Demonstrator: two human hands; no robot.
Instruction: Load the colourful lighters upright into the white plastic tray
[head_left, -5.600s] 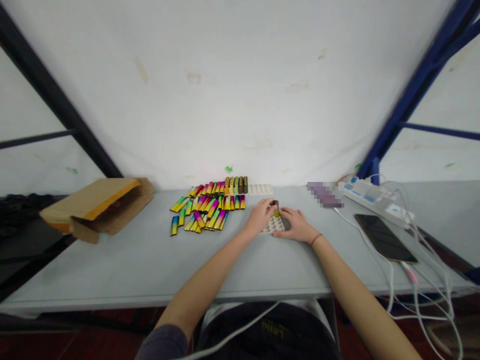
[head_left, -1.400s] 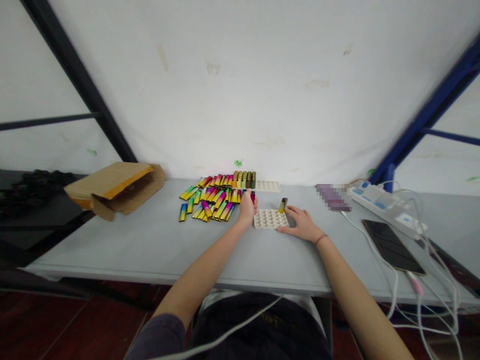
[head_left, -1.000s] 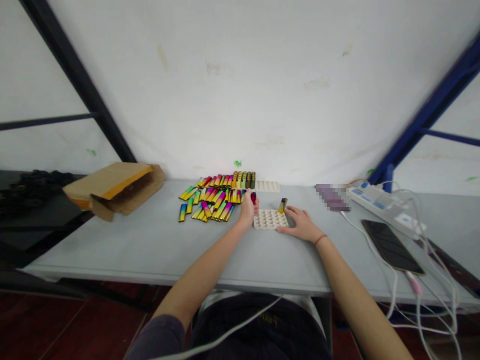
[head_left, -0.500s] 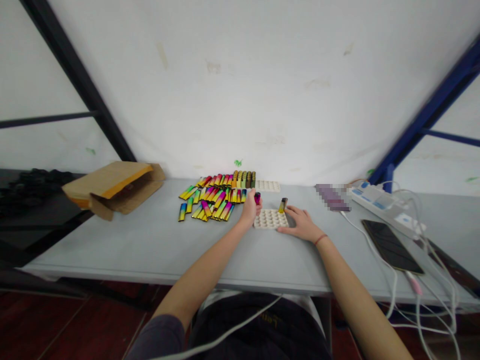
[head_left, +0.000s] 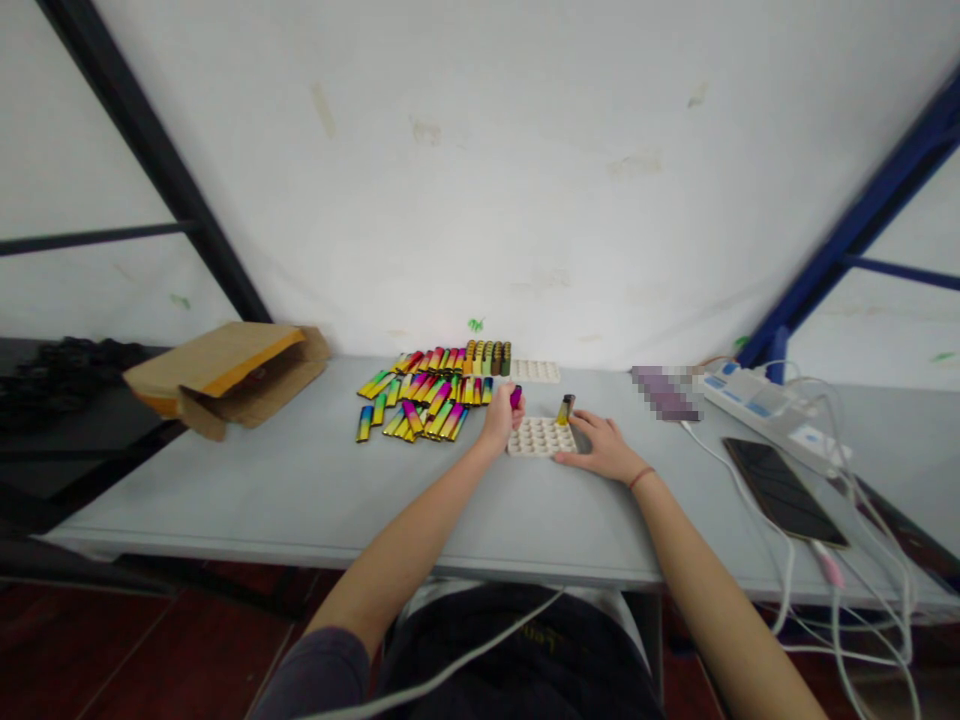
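Currently: my left hand [head_left: 499, 419], fingers curled round purple lighter [head_left: 516, 397]; right hand [head_left: 604, 446], spread against tray [head_left: 536, 453]; any jolt could topple the standing lighter [head_left: 565, 410].

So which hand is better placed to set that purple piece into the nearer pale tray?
Probably the left hand: it holds the purple piece by the far left corner of the nearer pale tray. The right hand lies at that tray's right edge, beside a standing yellow piece.
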